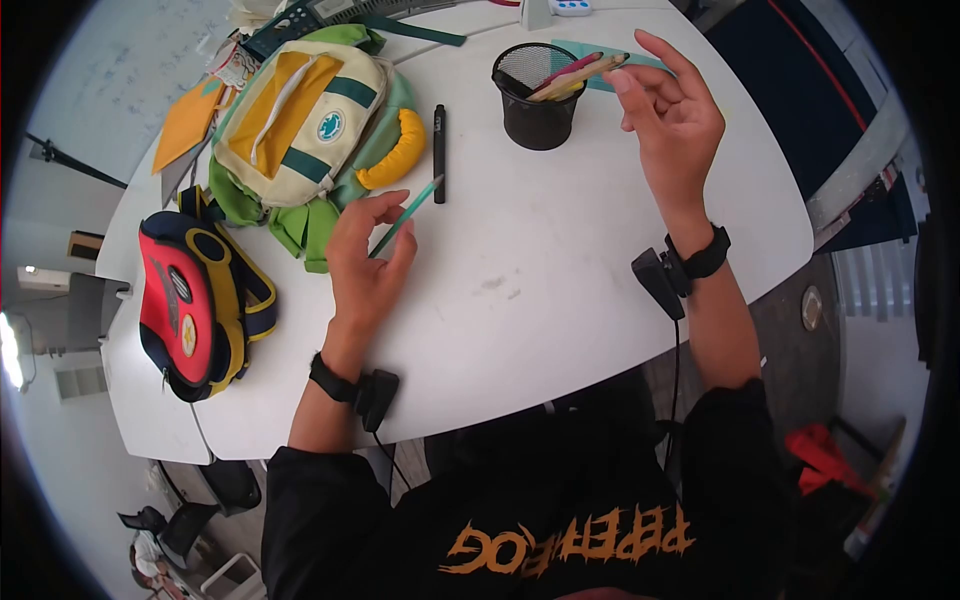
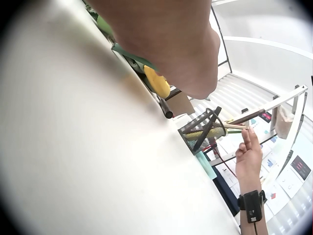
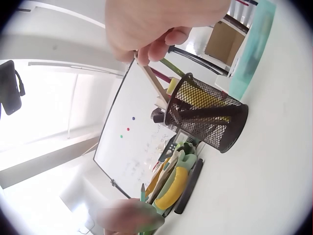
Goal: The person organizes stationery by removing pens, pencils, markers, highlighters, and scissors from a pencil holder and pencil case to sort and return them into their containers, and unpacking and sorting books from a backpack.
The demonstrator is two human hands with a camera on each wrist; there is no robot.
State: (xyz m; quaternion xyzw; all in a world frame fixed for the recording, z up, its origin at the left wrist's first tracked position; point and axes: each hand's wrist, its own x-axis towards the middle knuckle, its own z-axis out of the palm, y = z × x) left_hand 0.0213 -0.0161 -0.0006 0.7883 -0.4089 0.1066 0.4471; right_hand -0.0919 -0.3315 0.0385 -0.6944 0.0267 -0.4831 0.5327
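Note:
My left hand (image 1: 365, 262) pinches a green pencil (image 1: 406, 215) between thumb and fingers, over the table beside a black marker (image 1: 440, 150). In the right wrist view the green pencil (image 3: 143, 192) points upward from the blurred left hand. A black mesh cup (image 1: 538, 122) stands upright, holding several pencils and pens. At its upper right, my right hand (image 1: 682, 130) pinches the end of a light wooden pencil (image 3: 154, 82) that still leans in the cup. The left wrist view shows the right hand's (image 2: 249, 161) fingertips meeting at the pencil's end.
A cream and green backpack (image 1: 325, 125) with a yellow handle lies at the back left. Nearer the left edge is a red and navy bag (image 1: 185, 305). A teal flat item (image 1: 572, 48) lies behind the cup, and an orange envelope (image 1: 185, 125) lies beyond the backpack.

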